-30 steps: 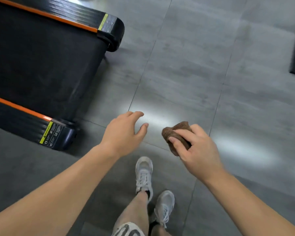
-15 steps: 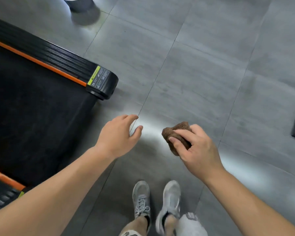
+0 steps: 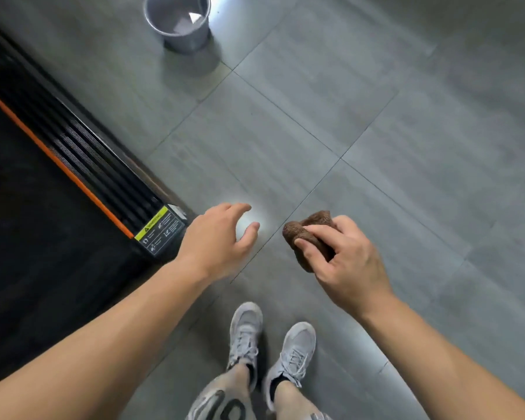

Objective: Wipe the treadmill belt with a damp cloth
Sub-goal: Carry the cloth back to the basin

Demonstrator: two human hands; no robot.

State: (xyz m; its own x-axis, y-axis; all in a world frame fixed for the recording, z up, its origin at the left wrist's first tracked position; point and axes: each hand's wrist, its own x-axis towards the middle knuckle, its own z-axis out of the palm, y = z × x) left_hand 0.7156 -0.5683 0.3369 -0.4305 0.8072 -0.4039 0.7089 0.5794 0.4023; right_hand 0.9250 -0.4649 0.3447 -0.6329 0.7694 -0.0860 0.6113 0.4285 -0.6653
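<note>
Right hand (image 3: 346, 262) grips a bunched brown cloth (image 3: 308, 234), fingers curled over it, held above the floor (image 3: 376, 131) just past frame centre toward 3 o'clock. Left hand (image 3: 219, 237) is empty with fingers loosely spread, near the rail (image 3: 103, 165) end. Belt (image 3: 28, 222) lies at 9 o'clock, well apart from the cloth, and the bucket (image 3: 178, 22) stands at 12 o'clock. Cannot tell how wet the cloth is. Judgement: the cloth is not yet on the belt. Risks: a wadded cloth gives a small contact patch, so streaks and missed strips are likely. If overwet, it could drip onto the glossy tile by the shoes (image 3: 246, 338), a slip hazard. Water could also run into the rail grooves.
</note>
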